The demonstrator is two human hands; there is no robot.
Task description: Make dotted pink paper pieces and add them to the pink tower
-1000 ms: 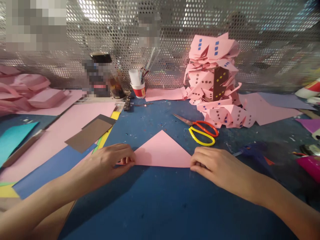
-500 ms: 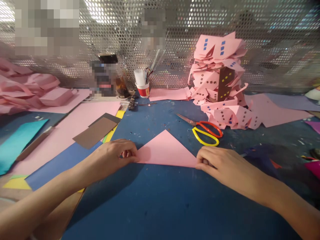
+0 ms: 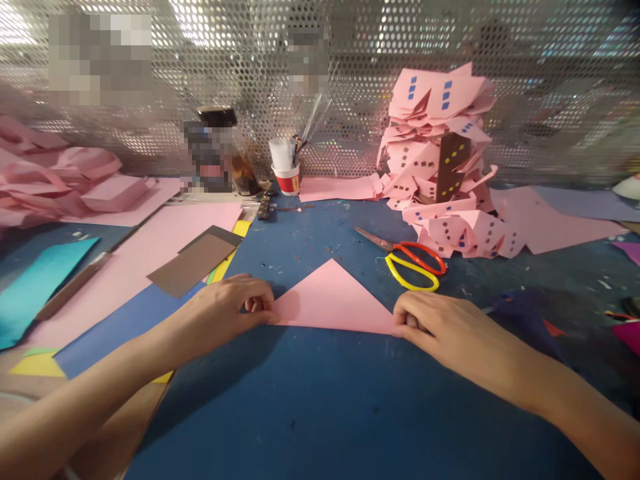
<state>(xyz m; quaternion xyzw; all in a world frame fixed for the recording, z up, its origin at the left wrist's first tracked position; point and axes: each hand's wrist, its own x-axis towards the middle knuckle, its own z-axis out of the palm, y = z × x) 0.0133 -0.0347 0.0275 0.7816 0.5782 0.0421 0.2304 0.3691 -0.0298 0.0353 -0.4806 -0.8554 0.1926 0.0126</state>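
Note:
A pink paper triangle (image 3: pixel 333 300) lies on the blue tabletop (image 3: pixel 320 407), its point facing away from me and its long edge nearest me. Its left corner is pinched between the thumb and fingers of my left hand (image 3: pixel 245 300). At the opposite corner my right hand (image 3: pixel 425 317) grips the paper in the same way, with the fingers curled. Just beyond my right hand rest scissors (image 3: pixel 400 257) with one red and one yellow handle loop, blades toward the back left.
A tall pink paper model (image 3: pixel 437 147) with blue and brown squares stands at the back right. A paper cup (image 3: pixel 287 180) holding tools is near the perforated metal screen (image 3: pixel 345 133). Brown paper (image 3: pixel 195 263), blue paper (image 3: pixel 125 327) and turquoise paper (image 3: pixel 45 287) lie at left.

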